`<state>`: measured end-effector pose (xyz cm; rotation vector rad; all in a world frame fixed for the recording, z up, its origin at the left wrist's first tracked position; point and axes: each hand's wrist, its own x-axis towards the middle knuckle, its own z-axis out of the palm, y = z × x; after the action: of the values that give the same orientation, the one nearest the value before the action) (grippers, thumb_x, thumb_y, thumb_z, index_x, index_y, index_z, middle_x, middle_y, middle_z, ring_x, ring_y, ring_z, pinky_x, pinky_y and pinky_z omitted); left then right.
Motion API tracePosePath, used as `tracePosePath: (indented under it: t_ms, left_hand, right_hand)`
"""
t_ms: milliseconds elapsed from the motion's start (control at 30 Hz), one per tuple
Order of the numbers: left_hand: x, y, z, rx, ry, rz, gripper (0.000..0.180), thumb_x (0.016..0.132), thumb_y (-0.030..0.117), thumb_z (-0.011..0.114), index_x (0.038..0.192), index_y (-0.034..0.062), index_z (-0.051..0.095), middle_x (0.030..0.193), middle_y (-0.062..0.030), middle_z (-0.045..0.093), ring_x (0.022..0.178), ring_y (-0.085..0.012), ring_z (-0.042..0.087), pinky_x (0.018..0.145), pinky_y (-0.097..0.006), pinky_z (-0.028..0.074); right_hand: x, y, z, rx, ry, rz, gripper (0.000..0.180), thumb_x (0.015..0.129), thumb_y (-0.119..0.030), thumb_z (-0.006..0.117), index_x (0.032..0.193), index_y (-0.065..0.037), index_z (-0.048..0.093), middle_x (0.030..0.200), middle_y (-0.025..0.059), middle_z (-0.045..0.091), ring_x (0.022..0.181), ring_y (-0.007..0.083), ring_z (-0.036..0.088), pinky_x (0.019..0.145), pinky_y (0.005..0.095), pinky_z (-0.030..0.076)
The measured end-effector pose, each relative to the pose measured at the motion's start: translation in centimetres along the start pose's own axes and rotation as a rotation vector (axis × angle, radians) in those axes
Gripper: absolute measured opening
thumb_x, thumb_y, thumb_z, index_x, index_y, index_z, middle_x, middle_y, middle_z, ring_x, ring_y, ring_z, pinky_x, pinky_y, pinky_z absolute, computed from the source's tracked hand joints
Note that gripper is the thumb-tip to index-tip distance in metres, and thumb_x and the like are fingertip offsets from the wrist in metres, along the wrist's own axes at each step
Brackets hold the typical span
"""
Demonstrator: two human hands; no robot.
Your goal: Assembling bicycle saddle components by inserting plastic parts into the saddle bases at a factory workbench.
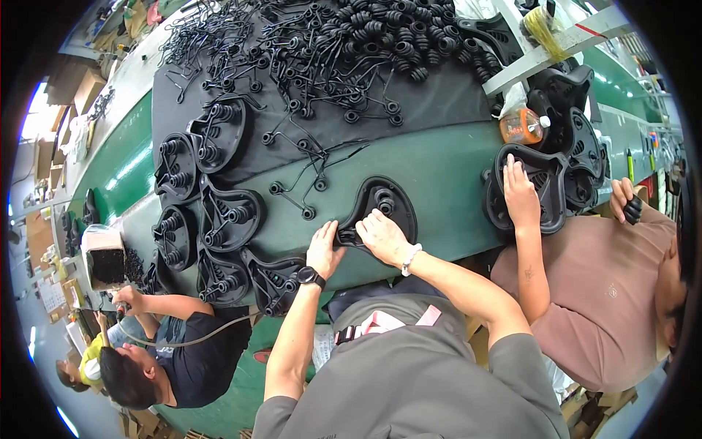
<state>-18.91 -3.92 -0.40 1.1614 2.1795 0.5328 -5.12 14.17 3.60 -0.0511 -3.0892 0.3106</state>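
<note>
In front of me a black bicycle saddle (pixel 401 210) lies underside up on the green worktop, a pair of dark springs standing in its wide end. My left hand (pixel 325 250) is closed around the rim of its narrow end. Over the inside of that narrow end, my right hand (pixel 384 238) has its fingers bent and pressed together; whatever is under its fingertips is hidden. Just beyond the saddle, a few loose black wire frames (pixel 300 199) with ringed ends lie on the worktop.
Several similar saddles (pixel 232 214) stand to the left. Heaped wire frames (pixel 292 62) and black coil springs (pixel 395 33) cover the far side. At right, a person's hand (pixel 521 194) rests on another saddle (pixel 553 194), near an orange bottle (pixel 522 127). Another person works at far left.
</note>
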Motion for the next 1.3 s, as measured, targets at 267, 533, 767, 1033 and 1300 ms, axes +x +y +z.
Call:
tracePosePath:
  t_ms: [267,533,767,1033,1300]
  left_hand:
    - [0.5,0.4,-0.3,0.018,-0.055,-0.056,0.080,0.077,0.014,0.083,0.149,0.0073,0.048,0.149,-0.0196,0.052,0.136,-0.0358,0.050,0.114,-0.041,0.042]
    - [0.8,0.2,0.1,0.023,-0.074,-0.048,0.084,0.076,0.014,0.084,0.149,0.0037,0.045,0.149,-0.0208,0.050,0.138,-0.0366,0.048,0.116,-0.041,0.040]
    - [5.3,8.2,-3.1,-0.173,0.099,0.077,0.085,0.078,0.035,0.082,0.145,-0.0026,0.046,0.151,-0.0256,0.044,0.143,-0.0425,0.037,0.120,-0.048,0.032]
    - [11.8,12.6,3.1,0.024,0.381,0.010,0.044,0.075,0.036,0.081,0.107,0.0058,0.075,0.142,-0.0309,0.053,0.127,-0.0448,0.054,0.108,-0.050,0.046]
    - [12.9,13.4,4.2,0.179,0.326,-0.086,0.041,0.080,0.041,0.078,0.106,0.0099,0.074,0.142,-0.0209,0.050,0.122,-0.0445,0.049,0.102,-0.052,0.046]
  right_hand:
    - [-0.1,-0.1,0.1,0.068,0.009,0.034,0.026,0.084,-0.018,0.062,0.102,0.001,0.065,0.093,0.0117,0.065,0.095,0.0263,0.062,0.101,0.0390,0.044]
    - [0.9,0.1,0.2,0.128,-0.020,0.034,0.037,0.080,-0.022,0.069,0.110,0.000,0.064,0.101,0.0117,0.065,0.106,0.0273,0.061,0.110,0.0430,0.039]
    - [-8.3,0.0,-4.1,0.564,0.180,0.828,0.077,0.074,-0.045,0.083,0.130,0.001,0.060,0.139,0.0227,0.051,0.132,0.0383,0.047,0.117,0.0498,0.035]
    - [-9.2,-0.5,-1.7,1.054,-0.123,1.151,0.092,0.082,-0.065,0.071,0.145,-0.001,0.052,0.154,0.0453,0.024,0.135,0.0562,0.045,0.112,0.0507,0.042]
    - [-9.4,0.6,0.0,0.961,-0.206,1.007,0.088,0.088,-0.067,0.059,0.142,0.002,0.054,0.140,0.0496,0.035,0.116,0.0589,0.057,0.101,0.0545,0.050]
